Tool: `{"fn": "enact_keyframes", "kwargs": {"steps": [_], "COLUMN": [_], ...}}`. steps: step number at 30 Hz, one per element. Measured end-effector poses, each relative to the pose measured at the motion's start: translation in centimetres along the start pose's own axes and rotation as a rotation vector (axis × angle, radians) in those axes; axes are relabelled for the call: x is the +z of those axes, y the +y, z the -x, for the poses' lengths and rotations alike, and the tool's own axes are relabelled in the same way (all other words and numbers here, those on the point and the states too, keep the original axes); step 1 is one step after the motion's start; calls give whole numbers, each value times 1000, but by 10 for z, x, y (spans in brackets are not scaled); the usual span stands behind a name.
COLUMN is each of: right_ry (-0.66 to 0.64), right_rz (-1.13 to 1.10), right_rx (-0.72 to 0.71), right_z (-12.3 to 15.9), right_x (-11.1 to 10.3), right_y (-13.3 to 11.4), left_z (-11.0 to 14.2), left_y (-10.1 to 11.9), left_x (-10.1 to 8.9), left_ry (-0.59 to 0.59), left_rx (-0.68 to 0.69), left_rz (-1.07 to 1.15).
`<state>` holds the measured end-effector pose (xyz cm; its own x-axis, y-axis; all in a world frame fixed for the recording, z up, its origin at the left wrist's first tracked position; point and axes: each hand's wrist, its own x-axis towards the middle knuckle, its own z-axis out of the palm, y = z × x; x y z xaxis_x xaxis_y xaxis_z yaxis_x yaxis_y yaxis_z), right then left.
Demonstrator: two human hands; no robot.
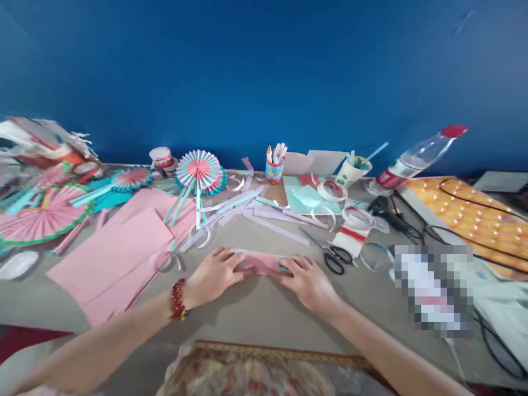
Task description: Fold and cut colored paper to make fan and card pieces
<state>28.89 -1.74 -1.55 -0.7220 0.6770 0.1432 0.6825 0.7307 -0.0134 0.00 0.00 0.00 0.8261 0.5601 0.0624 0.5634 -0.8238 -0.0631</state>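
A narrow pink paper strip (262, 262) with light blue at both ends lies low over the table in front of me. My left hand (218, 275) grips its left end, fingers on top and thumb at the near edge. At the right end my right hand (307, 280) holds it the same way. A red bead bracelet circles my left wrist. Black-handled scissors (336, 259) rest just beyond my right hand. To the left of my left hand are large pink paper sheets (111, 253). Lilac paper strips (276, 225) lie scattered behind the held strip.
Pleated paper fans (198, 169) stand and lie at the left and back. Along the blue wall are a pen cup (275, 168), a paper cup (350, 171) and a tilted plastic bottle (412, 162). Tape rolls (332, 191), a black-cabled tool (391, 217) and a yellow lit panel (470, 220) occupy the right.
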Motion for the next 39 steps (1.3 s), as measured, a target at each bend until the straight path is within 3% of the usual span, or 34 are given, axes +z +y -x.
{"fn": "enact_keyframes", "kwargs": {"steps": [5, 10, 15, 23, 31, 36, 39], "right_ry": [22, 84, 82, 51, 44, 125, 137], "right_rz": [58, 110, 125, -57, -274, -268, -232], "right_rx": [2, 54, 80, 238, 216, 218, 222], "right_z": [0, -5, 1, 27, 29, 15, 5], "right_x": [-7, -10, -6, -3, -8, -7, -8], "right_y": [-12, -33, -42, -48, -32, -25, -21], "left_z": [-5, -15, -5, 15, 17, 22, 22], "left_y": [-2, 25, 44, 31, 18, 7, 8], "left_x": [-8, -20, -8, 0, -5, -13, -14], "left_ry": [-1, 25, 14, -40, -94, -29, 200], "left_rx": [23, 38, -59, -3, 11, -250, -486], "left_rz": [-20, -10, 100, 304, 526, 938, 1076]}}
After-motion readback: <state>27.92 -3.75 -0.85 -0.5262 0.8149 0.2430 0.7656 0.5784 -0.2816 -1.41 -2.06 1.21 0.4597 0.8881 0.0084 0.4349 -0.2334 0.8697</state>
